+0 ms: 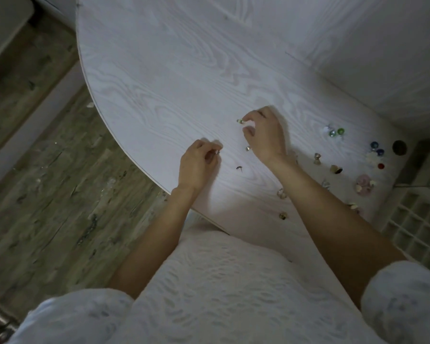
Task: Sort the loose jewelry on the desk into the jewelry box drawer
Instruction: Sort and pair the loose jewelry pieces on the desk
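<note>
My left hand [199,162] rests on the white desk [174,78] near its curved edge and pinches a small silver piece [216,152] between curled fingers. My right hand [265,135] is further in, its fingertips pinching a tiny green earring [239,121]. A small gold piece [247,148] lies just under the right palm and a dark stud [238,168] sits between the hands. Green beads [335,132], blue gems [376,148], a red gem [380,166], a pink flower piece [364,184] and several gold pieces lie to the right. The gridded jewelry box drawer [417,224] stands open at the far right.
A dark round object [399,147] sits near the desk's right end against the wall. The desk's curved edge [104,115] drops to a worn wood floor [47,170] on the left. My lap in white textured fabric [221,281] fills the bottom.
</note>
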